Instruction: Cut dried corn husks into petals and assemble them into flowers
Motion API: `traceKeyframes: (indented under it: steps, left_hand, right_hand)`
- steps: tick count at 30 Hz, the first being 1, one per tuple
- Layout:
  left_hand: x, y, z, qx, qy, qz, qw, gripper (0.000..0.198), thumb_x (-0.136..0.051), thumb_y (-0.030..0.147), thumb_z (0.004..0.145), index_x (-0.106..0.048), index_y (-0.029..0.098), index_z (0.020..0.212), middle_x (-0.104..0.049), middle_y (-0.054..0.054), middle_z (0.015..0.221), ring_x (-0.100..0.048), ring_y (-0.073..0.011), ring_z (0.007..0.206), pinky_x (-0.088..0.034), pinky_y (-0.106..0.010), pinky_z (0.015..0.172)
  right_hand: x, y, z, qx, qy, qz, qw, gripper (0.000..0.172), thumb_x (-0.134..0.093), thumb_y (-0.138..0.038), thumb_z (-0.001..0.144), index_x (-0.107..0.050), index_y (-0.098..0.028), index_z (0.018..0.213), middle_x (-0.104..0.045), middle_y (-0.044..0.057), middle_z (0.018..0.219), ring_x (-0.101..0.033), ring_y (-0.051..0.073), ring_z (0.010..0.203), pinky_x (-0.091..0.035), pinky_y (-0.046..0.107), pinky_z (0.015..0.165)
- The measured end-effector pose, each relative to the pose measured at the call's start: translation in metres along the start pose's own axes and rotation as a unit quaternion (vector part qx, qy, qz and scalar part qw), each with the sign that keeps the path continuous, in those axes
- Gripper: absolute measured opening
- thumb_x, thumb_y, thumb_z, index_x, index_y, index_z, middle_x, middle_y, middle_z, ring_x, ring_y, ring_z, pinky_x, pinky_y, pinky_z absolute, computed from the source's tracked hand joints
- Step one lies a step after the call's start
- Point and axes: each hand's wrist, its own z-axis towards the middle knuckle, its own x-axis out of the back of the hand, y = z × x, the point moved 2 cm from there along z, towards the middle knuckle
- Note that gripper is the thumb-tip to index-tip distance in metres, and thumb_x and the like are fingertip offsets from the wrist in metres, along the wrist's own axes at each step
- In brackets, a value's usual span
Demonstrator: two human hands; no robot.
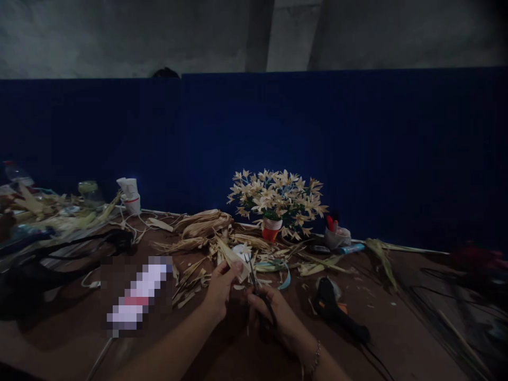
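My left hand (220,286) is closed on a pale strip of dried corn husk (231,256), pinching it near its lower end. My right hand (269,312) is wrapped round a pair of dark-handled scissors (254,275), whose blades point up at the husk's right edge. Both hands are low in the middle of the brown table (397,328). Just behind them lies a heap of dried husks (202,227) and loose trimmings.
A red cup of husk flowers (278,203) stands behind the hands. A black glue gun (337,309) lies to the right, with wires (448,312) beyond. A small cup of tools (336,235), bottles, a white cup and black straps sit along the left and back. A blue partition rises behind.
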Motion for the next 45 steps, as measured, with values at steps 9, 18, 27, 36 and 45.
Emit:
traceKeyframes:
  steps: [9, 18, 27, 36, 45]
  left_hand:
    - [0.001, -0.002, 0.002, 0.005, -0.012, -0.014, 1.0, 0.032, -0.072, 0.033, 0.06, -0.063, 0.016, 0.085, -0.066, -0.002, 0.069, -0.06, -0.0128, 0.056, -0.048, -0.022, 0.052]
    - [0.0, -0.002, 0.001, 0.024, -0.005, -0.014, 1.0, 0.037, -0.074, 0.035, 0.057, -0.062, 0.015, 0.086, -0.066, -0.002, 0.068, -0.06, -0.0122, 0.054, -0.048, -0.022, 0.05]
    - [0.004, -0.001, 0.006, 0.029, -0.023, 0.004, 0.999, 0.037, -0.074, 0.036, 0.057, -0.063, 0.015, 0.086, -0.065, -0.001, 0.066, -0.057, -0.0102, 0.053, -0.044, -0.019, 0.048]
    - [0.01, 0.0, 0.014, 0.028, -0.046, 0.04, 0.998, 0.036, -0.073, 0.036, 0.058, -0.063, 0.014, 0.084, -0.063, -0.001, 0.063, -0.054, -0.0098, 0.051, -0.043, -0.02, 0.049]
    - [0.012, 0.004, 0.017, 0.026, -0.081, 0.067, 0.994, 0.041, -0.07, 0.038, 0.061, -0.064, 0.013, 0.093, -0.066, -0.002, 0.065, -0.054, -0.0104, 0.049, -0.043, -0.023, 0.052]
  right_hand:
    - [-0.002, 0.0, 0.0, 0.014, -0.014, -0.012, 1.0, 0.037, -0.058, -0.051, 0.07, -0.052, -0.015, 0.079, -0.052, -0.005, 0.048, -0.046, 0.007, 0.039, -0.035, 0.017, 0.04]
    - [0.0, 0.004, 0.003, 0.029, 0.007, -0.034, 0.999, 0.035, -0.057, -0.05, 0.07, -0.052, -0.016, 0.073, -0.047, -0.006, 0.048, -0.042, 0.006, 0.04, -0.033, 0.015, 0.039]
    - [0.002, 0.003, 0.003, 0.022, 0.011, -0.065, 0.998, 0.035, -0.059, -0.051, 0.069, -0.054, -0.016, 0.073, -0.044, -0.006, 0.049, -0.038, 0.005, 0.041, -0.027, 0.014, 0.036]
    - [0.007, 0.009, 0.006, 0.029, 0.022, -0.086, 0.996, 0.034, -0.059, -0.049, 0.069, -0.053, -0.016, 0.074, -0.042, -0.008, 0.048, -0.033, 0.004, 0.036, -0.025, 0.016, 0.033]
    - [0.009, 0.004, 0.003, 0.022, -0.001, -0.115, 0.993, 0.032, -0.057, -0.047, 0.072, -0.051, -0.016, 0.07, -0.041, -0.009, 0.04, -0.031, 0.004, 0.033, -0.022, 0.016, 0.033]
